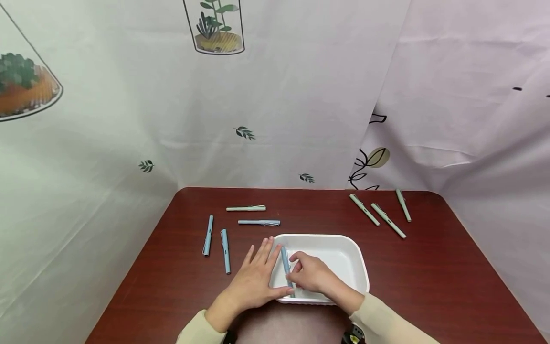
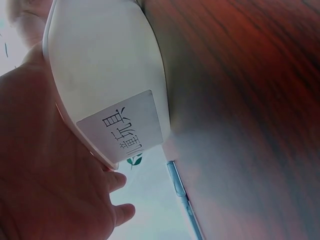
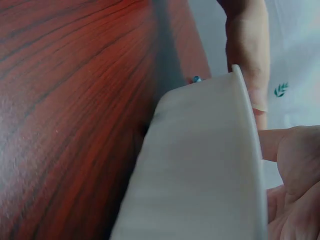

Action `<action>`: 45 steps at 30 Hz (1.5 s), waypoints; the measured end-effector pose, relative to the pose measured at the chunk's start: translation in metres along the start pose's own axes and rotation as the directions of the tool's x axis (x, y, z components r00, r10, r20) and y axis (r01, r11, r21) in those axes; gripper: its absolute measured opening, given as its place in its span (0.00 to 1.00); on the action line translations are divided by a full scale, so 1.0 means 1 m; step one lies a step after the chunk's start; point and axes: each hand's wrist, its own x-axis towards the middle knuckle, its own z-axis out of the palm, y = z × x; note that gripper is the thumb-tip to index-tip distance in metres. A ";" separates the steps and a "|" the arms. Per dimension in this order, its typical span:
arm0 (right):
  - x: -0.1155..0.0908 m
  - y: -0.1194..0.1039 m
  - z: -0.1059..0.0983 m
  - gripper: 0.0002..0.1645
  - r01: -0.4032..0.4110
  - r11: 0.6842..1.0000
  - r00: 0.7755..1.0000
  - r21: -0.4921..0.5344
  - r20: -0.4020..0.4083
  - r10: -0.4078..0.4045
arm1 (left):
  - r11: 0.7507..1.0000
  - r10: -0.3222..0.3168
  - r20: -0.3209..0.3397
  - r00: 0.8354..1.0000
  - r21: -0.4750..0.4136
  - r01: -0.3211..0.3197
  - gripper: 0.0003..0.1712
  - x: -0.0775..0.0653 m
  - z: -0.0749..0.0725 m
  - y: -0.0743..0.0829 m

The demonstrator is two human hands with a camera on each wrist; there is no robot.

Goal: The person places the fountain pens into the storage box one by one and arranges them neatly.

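Observation:
A white plastic tray [image 1: 339,243] stands near the table's front edge. Inside it, along the left wall, lies a light blue pen [image 1: 285,260]. My right hand [image 1: 315,274] reaches over the tray with curled fingers and pinches this pen around its middle; the fingertips partly cover it. Spread over the tray's left rim is my left hand [image 1: 253,282], fingers straight and thumb by the pen's near end. In the left wrist view, a printed label [image 2: 125,125] shows on the tray's outer wall. The right wrist view shows the tray's side, hiding the pen.
Left of the tray are blue pens [image 1: 225,252], [image 1: 208,235]; behind it lie another blue pen [image 1: 259,222] and a pale green pen [image 1: 246,209]. At the back right are green pens [image 1: 364,209], [image 1: 388,220], [image 1: 403,205]. Patterned white cloth [image 1: 275,105] surrounds the table [image 1: 429,277].

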 end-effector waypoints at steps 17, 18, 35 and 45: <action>-0.010 0.009 -0.053 0.21 0.001 0.994 0.999 -0.108 -0.043 -0.006 | 1.000 -0.028 0.027 0.999 -0.014 0.028 0.62 -0.001 0.000 0.000; -0.011 0.010 -0.056 0.22 -0.001 0.993 0.999 -0.115 -0.045 -0.004 | 1.000 -0.028 0.028 0.999 -0.013 0.028 0.62 -0.001 0.000 0.000; -0.001 0.031 -0.110 0.22 -0.048 0.989 0.991 -0.141 -0.127 0.030 | 1.000 -0.016 0.026 1.000 -0.024 0.016 0.61 -0.002 -0.002 0.000; 0.009 0.045 -0.133 0.26 -0.083 0.984 0.985 -0.159 -0.161 0.057 | 1.000 -0.003 0.011 1.000 -0.013 0.003 0.61 -0.001 -0.001 0.000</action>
